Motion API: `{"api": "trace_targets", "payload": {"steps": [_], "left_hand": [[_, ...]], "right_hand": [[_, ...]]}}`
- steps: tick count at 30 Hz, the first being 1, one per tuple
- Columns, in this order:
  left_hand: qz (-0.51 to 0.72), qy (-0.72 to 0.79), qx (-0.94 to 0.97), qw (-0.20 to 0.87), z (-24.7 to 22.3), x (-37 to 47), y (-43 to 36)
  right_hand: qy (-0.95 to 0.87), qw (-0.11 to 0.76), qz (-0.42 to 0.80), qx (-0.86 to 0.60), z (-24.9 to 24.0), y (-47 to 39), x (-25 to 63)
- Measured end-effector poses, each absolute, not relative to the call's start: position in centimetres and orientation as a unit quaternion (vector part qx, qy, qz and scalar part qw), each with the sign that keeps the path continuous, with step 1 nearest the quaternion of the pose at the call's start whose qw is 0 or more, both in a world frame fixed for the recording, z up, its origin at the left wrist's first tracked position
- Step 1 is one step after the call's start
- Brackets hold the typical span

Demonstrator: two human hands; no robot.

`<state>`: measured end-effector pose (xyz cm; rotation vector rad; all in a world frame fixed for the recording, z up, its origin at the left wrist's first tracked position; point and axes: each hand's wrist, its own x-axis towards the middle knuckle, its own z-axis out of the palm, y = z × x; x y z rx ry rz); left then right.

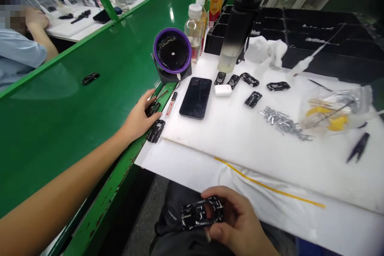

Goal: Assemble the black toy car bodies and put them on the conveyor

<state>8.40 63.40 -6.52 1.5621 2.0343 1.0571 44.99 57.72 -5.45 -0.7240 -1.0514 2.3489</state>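
My right hand [237, 220] holds a black toy car body [201, 213] over my lap, gripping its right end between thumb and fingers. On the green rail, my left hand [141, 118] has its thumb and fingers around another black toy car body [152, 109]. Just below that one lies a further black car body [156, 131], apart from the fingers. Beside my left hand is a small tool with a red-and-white handle [171, 105]. Several more black car bodies, one of them here [253, 99], lie on the white board.
A phone [195, 98], a white earbud case [223, 90] and a pile of small metal pins [283, 123] lie on the white board [240, 136]. A purple-rimmed fan [172, 51], bottles [193, 28] and black trays stand behind. A car body [90, 78] sits on the green belt [99, 108]; a person works beyond.
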Motion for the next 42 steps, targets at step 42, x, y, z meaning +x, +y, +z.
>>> {"api": "trace_targets", "payload": {"steps": [42], "left_hand": [[0.393, 0.775, 0.491, 0.056, -6.9, 9.3, 64.0]], "right_hand": [[-0.526, 0.304, 0.741, -0.287, -3.8, 58.0, 46.8]]}}
